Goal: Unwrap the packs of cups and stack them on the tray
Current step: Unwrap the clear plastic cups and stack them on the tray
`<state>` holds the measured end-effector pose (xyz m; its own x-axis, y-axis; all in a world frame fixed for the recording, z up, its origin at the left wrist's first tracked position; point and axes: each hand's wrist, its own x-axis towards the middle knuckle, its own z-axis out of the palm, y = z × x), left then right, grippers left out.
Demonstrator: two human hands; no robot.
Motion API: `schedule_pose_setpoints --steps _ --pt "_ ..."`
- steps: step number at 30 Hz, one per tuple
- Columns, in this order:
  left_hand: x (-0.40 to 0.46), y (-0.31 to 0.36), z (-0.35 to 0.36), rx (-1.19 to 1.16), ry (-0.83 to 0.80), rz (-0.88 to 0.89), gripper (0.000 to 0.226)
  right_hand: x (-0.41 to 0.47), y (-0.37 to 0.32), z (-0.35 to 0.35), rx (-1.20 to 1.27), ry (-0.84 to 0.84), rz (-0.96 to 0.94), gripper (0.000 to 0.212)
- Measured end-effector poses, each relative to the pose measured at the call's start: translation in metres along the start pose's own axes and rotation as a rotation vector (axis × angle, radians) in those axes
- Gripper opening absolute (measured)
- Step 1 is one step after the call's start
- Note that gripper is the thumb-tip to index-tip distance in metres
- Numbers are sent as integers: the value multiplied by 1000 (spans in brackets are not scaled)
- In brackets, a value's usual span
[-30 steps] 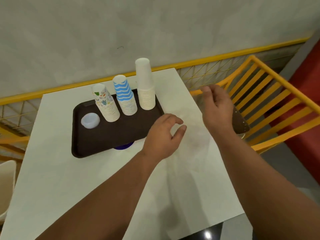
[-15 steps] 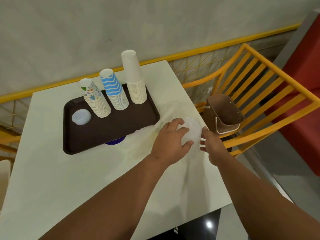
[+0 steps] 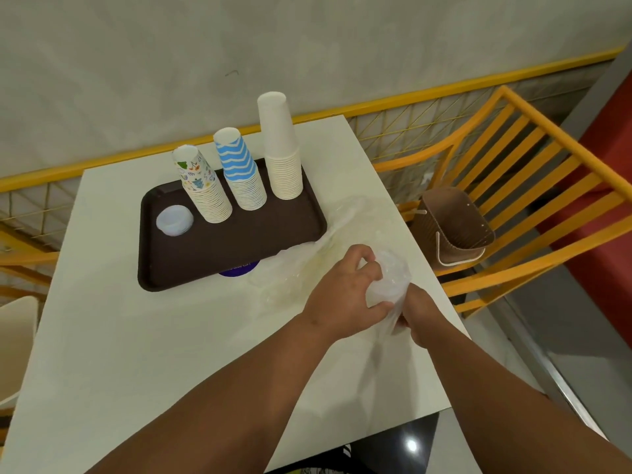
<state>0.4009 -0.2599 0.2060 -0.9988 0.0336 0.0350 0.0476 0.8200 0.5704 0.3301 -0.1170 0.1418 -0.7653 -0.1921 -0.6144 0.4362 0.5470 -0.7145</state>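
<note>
The head view shows the left hand [image 3: 345, 292] and the right hand [image 3: 419, 318] both grasping a clear plastic wrap [image 3: 390, 278] just above the white tabletop [image 3: 136, 336], to the right of the brown tray [image 3: 205, 254]. On the tray stand three upside-down stacks of cups: patterned cups [image 3: 201, 186], blue striped cups [image 3: 241, 171] and plain white cups [image 3: 282, 148].
</note>
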Motion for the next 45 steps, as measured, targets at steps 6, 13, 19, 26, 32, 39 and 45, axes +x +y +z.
schedule_pose_setpoints --steps 6,13,19,26,32,39,45 --pt "-22 -6 2 9 -88 -112 55 0 5 19 -198 -25 102 26" --pt "-60 -33 -14 -26 -91 -143 55 -24 18 58 -20 77 36 18" --pt "-109 -70 -40 -55 -69 -151 57 -44 17 122 -147 115 17 31" --pt "-176 -128 -74 -142 1 -274 57 -78 -3 202 -267 127 53 49" --pt "-209 -157 -97 -274 88 -318 57 -91 -12 243 312 -36 264 38" --pt "-207 -149 -116 -503 267 -307 93 -103 -28 259 723 -206 234 49" --pt "-168 -126 -115 -580 197 -336 96 -91 -66 230 907 -441 -49 32"
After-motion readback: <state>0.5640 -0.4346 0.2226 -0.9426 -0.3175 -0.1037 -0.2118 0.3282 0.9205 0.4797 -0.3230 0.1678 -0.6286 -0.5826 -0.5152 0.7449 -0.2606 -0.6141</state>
